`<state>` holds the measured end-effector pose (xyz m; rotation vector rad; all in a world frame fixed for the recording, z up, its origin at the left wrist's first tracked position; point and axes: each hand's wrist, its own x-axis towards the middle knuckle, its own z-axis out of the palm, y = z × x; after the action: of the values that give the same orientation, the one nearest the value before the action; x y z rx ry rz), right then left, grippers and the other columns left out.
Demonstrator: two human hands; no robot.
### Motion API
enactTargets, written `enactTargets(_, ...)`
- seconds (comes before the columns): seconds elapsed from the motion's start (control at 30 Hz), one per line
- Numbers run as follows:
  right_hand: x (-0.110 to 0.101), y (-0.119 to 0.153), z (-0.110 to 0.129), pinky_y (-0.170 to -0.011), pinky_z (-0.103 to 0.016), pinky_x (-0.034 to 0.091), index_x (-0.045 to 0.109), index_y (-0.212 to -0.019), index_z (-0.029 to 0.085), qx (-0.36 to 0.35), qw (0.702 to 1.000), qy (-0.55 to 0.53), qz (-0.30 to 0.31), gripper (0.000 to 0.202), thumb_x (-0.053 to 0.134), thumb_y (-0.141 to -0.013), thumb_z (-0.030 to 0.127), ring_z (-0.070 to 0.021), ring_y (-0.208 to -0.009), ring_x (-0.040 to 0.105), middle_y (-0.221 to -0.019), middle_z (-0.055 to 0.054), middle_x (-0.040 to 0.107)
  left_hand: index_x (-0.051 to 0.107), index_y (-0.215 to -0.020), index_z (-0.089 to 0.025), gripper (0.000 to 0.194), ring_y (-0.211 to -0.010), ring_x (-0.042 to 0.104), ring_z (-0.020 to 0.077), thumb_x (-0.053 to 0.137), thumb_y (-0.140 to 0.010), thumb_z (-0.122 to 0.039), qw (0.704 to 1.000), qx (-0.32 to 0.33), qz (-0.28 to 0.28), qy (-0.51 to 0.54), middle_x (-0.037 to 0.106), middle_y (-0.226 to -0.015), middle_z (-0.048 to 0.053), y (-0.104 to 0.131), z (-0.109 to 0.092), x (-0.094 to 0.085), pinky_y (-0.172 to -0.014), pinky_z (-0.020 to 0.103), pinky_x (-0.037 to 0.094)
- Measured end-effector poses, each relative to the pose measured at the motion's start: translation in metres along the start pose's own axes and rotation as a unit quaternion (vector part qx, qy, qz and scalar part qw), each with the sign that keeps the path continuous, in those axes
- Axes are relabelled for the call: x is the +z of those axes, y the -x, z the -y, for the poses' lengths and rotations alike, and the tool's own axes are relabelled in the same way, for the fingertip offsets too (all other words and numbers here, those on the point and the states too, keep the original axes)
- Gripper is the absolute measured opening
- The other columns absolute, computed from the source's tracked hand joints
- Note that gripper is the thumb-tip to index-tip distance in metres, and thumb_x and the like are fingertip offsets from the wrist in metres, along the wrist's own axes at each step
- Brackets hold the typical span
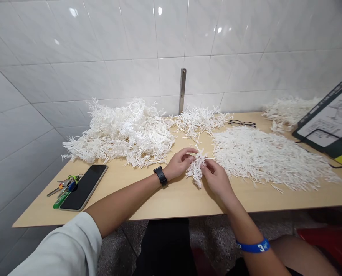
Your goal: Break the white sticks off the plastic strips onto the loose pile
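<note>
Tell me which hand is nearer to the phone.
Left. The left hand is on the white plastic piece at table centre, with the phone off to its left; the right hand grips the piece's far side, farther away.

Both hands, left (180,164) and right (217,177), pinch a white plastic cluster (196,168).

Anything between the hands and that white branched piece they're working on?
Nothing visible. Both the left hand and the right hand already grip the white branched piece directly, just above bare table. The big tangled heap lies to the left, the flat spread to the right; neither sits between.
</note>
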<state>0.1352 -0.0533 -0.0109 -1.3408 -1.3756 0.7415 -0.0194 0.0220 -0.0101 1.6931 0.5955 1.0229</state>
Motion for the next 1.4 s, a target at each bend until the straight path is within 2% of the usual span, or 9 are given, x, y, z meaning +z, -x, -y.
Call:
enactTargets(0.2,0.008,-0.004,-0.004,-0.069,-0.029,0.045,0.062,-0.084,0.018,0.048,0.988,-0.148,0.014,0.029,0.070,-0.075,0.045,-0.0183,-0.078,0.059,-0.082,-0.003,0.066,0.065,-0.087,-0.015,0.015,-0.094,0.059,0.0159,0.070,-0.080,-0.028,0.997,0.025,-0.021,-0.074,0.058,-0.107,0.010,0.000,0.006,0.004,-0.083,0.029,0.051)
enactTargets(0.33,0.012,-0.008,-0.009,-0.057,-0.026,0.037,0.053,-0.064,0.019,0.057,0.990,-0.112,-0.065,0.033,0.073,-0.071,0.045,-0.0133,-0.061,0.048,-0.061,0.002,0.055,0.065,-0.082,-0.015,0.014,-0.086,0.058,0.0137,0.069,-0.081,-0.029,0.991,0.026,-0.018,-0.128,0.059,-0.098,0.007,0.001,0.006,0.006,-0.074,0.025,0.052)
enactTargets(0.53,0.011,-0.010,-0.013,-0.058,-0.027,0.038,0.056,-0.065,0.018,0.058,0.992,-0.075,-0.084,0.033,0.071,-0.071,0.047,-0.0147,-0.062,0.051,-0.064,0.000,0.060,0.066,-0.081,-0.015,0.011,-0.078,0.059,0.0127,0.069,-0.080,-0.025,0.989,-0.004,-0.018,-0.148,0.065,-0.085,0.004,0.001,0.003,0.005,-0.074,0.025,0.047)
enactTargets(0.7,0.011,-0.010,-0.014,-0.055,-0.027,0.042,0.057,-0.067,0.018,0.088,0.978,-0.158,-0.100,0.034,0.076,-0.066,0.047,-0.0132,-0.058,0.052,-0.062,0.002,0.059,0.058,-0.087,-0.016,0.012,-0.066,0.057,0.0111,0.061,-0.085,-0.027,0.992,-0.073,-0.082,-0.064,0.060,-0.073,0.000,0.001,0.003,0.003,-0.063,0.023,0.045)
enactTargets(0.87,0.011,-0.009,-0.016,-0.050,-0.025,0.045,0.054,-0.067,0.019,0.115,0.953,-0.237,-0.152,0.036,0.081,-0.061,0.043,-0.0108,-0.050,0.052,-0.057,0.005,0.055,0.050,-0.086,-0.017,0.017,-0.065,0.056,0.0087,0.061,-0.087,-0.030,0.986,-0.063,-0.141,0.060,0.056,-0.074,-0.001,-0.001,0.001,0.003,-0.063,0.022,0.046)
enactTargets(0.97,0.008,-0.009,-0.018,-0.047,-0.024,0.045,0.055,-0.069,0.019,0.130,0.940,-0.267,-0.166,0.037,0.083,-0.059,0.041,-0.0110,-0.049,0.055,-0.056,0.005,0.056,0.047,-0.085,-0.018,0.019,-0.063,0.053,0.0071,0.062,-0.086,-0.029,0.973,-0.073,-0.185,0.121,0.059,-0.082,0.000,-0.005,0.001,0.000,-0.060,0.021,0.043)
enactTargets(1.1,0.002,-0.008,-0.022,-0.046,-0.023,0.047,0.053,-0.072,0.020,0.148,0.918,-0.307,-0.200,0.040,0.085,-0.056,0.039,-0.0103,-0.049,0.056,-0.059,0.007,0.055,0.043,-0.086,-0.020,0.019,-0.063,0.053,0.0077,0.061,-0.085,-0.026,0.946,-0.091,-0.252,0.181,0.057,-0.073,-0.003,-0.009,0.006,-0.009,-0.064,0.021,0.043)
enactTargets(1.23,0.001,-0.007,-0.024,-0.051,-0.022,0.047,0.056,-0.074,0.019,0.122,0.918,-0.303,-0.226,0.033,0.081,-0.061,0.037,-0.0082,-0.053,0.055,-0.064,0.006,0.057,0.044,-0.084,-0.020,0.017,-0.065,0.053,0.0092,0.058,-0.086,-0.029,0.951,-0.058,-0.272,0.139,0.056,-0.067,-0.003,-0.011,0.007,-0.017,-0.067,0.023,0.042)
enactTargets(1.4,0.002,-0.006,-0.026,-0.076,-0.029,0.050,0.061,-0.084,0.019,0.064,0.923,-0.292,-0.243,0.024,0.071,-0.073,0.037,-0.0149,-0.082,0.064,-0.089,-0.003,0.069,0.051,-0.083,-0.018,0.015,-0.056,0.049,0.0093,0.061,-0.082,-0.029,0.959,-0.049,-0.268,0.083,0.052,-0.059,-0.005,-0.014,-0.002,-0.024,-0.060,0.023,0.039)
